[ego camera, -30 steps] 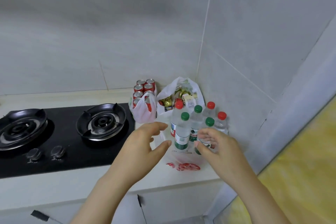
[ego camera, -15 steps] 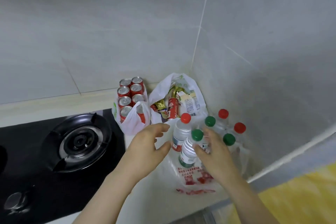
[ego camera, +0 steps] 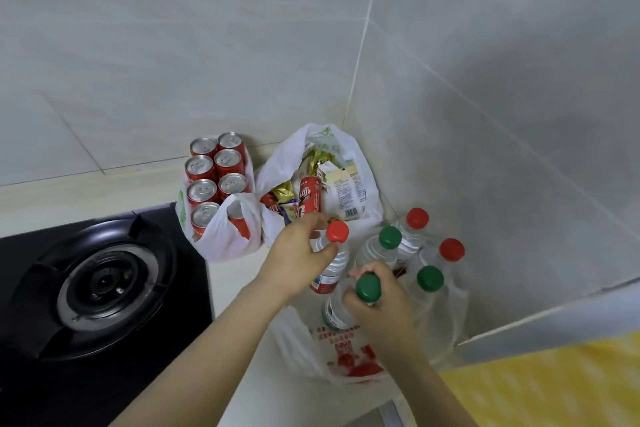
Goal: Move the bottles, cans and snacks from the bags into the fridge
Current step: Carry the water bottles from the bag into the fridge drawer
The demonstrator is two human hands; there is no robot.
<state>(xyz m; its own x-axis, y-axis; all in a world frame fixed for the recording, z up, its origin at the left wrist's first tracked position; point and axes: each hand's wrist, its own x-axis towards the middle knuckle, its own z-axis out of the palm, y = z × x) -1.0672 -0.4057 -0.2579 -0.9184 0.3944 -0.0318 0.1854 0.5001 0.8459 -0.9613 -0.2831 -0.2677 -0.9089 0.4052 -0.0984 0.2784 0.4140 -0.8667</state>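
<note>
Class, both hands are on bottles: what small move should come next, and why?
Probably lift both bottles straight up: the left hand grips the red-capped clear plastic bottle by its neck, the right hand the green-capped clear plastic bottle, and both stand inside the red-printed white plastic bag.

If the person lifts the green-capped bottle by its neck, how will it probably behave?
The green-capped bottle seems full of clear water, so probably heavy for its size. The right hand grips only near the cap, so it may swing. Its thin bag is floppy and could cling.
</note>
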